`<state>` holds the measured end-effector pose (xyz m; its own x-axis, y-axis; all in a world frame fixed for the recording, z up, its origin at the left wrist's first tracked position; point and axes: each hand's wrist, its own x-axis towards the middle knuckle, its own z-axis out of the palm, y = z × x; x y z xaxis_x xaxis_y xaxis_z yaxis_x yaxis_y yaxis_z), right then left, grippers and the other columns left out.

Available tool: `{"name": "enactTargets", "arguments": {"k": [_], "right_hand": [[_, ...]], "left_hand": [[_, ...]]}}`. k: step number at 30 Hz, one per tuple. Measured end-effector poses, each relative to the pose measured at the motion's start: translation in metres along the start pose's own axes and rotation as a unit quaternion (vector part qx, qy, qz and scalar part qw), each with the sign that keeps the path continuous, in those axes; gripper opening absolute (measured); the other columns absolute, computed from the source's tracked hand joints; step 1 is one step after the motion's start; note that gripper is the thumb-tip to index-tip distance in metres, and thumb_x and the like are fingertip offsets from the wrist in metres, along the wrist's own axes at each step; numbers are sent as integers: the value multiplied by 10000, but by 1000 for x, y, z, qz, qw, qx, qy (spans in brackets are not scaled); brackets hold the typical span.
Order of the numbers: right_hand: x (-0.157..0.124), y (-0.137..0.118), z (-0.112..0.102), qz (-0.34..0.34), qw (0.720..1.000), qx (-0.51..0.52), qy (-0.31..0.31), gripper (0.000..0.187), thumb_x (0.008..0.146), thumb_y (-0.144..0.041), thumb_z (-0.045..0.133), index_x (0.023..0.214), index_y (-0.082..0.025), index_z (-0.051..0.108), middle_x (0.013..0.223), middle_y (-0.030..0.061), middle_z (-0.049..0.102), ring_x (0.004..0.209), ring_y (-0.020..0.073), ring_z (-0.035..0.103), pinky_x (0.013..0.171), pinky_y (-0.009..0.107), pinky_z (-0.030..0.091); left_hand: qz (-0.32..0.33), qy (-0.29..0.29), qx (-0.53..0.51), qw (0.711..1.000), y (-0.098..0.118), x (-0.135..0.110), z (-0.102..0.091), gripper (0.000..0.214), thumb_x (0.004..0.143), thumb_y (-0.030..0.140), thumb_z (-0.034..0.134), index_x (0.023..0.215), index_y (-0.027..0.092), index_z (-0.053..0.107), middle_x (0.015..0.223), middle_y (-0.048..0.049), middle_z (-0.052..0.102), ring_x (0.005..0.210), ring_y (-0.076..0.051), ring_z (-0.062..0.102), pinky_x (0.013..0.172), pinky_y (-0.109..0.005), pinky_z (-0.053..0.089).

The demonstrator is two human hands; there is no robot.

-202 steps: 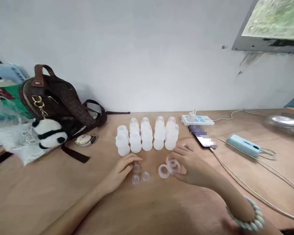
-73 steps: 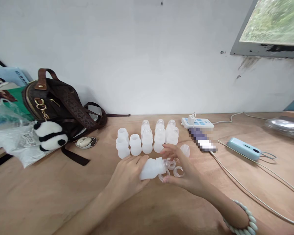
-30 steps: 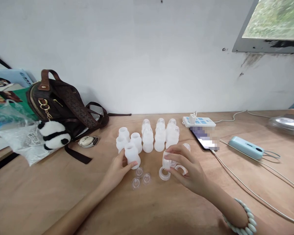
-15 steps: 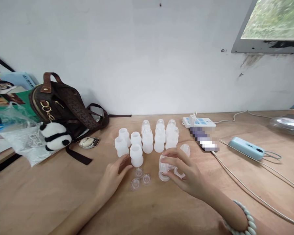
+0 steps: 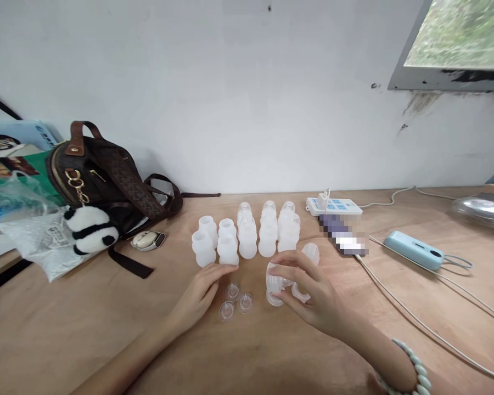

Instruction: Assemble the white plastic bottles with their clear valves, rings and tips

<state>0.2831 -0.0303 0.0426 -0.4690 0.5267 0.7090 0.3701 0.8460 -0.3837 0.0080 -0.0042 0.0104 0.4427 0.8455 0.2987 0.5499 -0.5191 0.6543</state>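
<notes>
Several small white plastic bottles (image 5: 247,235) stand in rows on the wooden table (image 5: 86,329). The bottles on the left, such as the front one (image 5: 228,249), have no tops. Three clear teats (image 5: 235,300) lie in front of them. My left hand (image 5: 200,294) rests flat on the table beside the teats, fingers stretched out and holding nothing. My right hand (image 5: 308,291) is curled round a stack of clear screw rings (image 5: 274,283), with another ring (image 5: 298,292) under its fingers. A clear cap (image 5: 311,252) lies just behind that hand.
A brown bag (image 5: 102,178) with a panda toy (image 5: 91,231) and a mouse (image 5: 147,240) sit at the left. A power strip (image 5: 333,206), a phone (image 5: 342,240), cables (image 5: 428,323) and a blue device (image 5: 414,250) lie at the right.
My left hand set the open bottle upright into the front row and let go. It now lies flat by the teats. My right hand stacked and kept hold of the rings.
</notes>
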Motion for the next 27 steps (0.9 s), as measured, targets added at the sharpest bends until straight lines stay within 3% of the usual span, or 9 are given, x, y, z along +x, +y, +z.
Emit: {"name": "enactTargets", "arguments": {"k": [9,13,16,21,24,27], "right_hand": [[0,1,0,11,1000,6,0,357,939,-94,531,1257,-256,531,1161,108,580,1070,228,626,786,343,606],[-2,3,3,41,999,7,31,300,947,-206,589,1235,-232,508,1121,107,639,992,229,657,786,355,598],[-2,4,6,65,996,12,55,250,939,-290,633,1150,-229,513,1054,91,683,892,215,676,712,327,590],[-5,6,10,31,997,25,62,201,935,-267,664,1103,-216,568,1076,105,688,944,213,689,761,325,595],[-7,7,10,3,997,20,69,201,948,-207,637,1145,-215,597,1128,119,672,1030,226,680,831,350,594],[-7,6,10,-21,997,4,76,164,957,-176,610,1115,-217,618,1114,113,668,1036,229,674,829,356,596]], "left_hand": [[-9,15,2,1000,-3,8,-4,366,893,150,391,1072,209,705,1101,-89,756,1039,-243,685,951,-407,520],[-16,31,-24,999,16,1,-4,269,930,211,412,915,201,680,903,-63,728,843,-211,670,802,-329,519],[-35,41,-131,990,41,4,4,232,954,299,477,913,196,681,868,-43,699,803,-192,633,761,-290,481],[-118,-9,-370,921,75,22,22,252,861,405,630,862,168,716,726,-2,611,675,-148,514,636,-247,390],[-177,-44,-460,869,86,28,29,324,828,468,683,780,149,716,637,20,534,589,-110,406,561,-230,298],[-217,-54,-522,823,93,28,30,346,795,477,740,777,131,732,681,3,559,613,-99,401,566,-218,289]]}}
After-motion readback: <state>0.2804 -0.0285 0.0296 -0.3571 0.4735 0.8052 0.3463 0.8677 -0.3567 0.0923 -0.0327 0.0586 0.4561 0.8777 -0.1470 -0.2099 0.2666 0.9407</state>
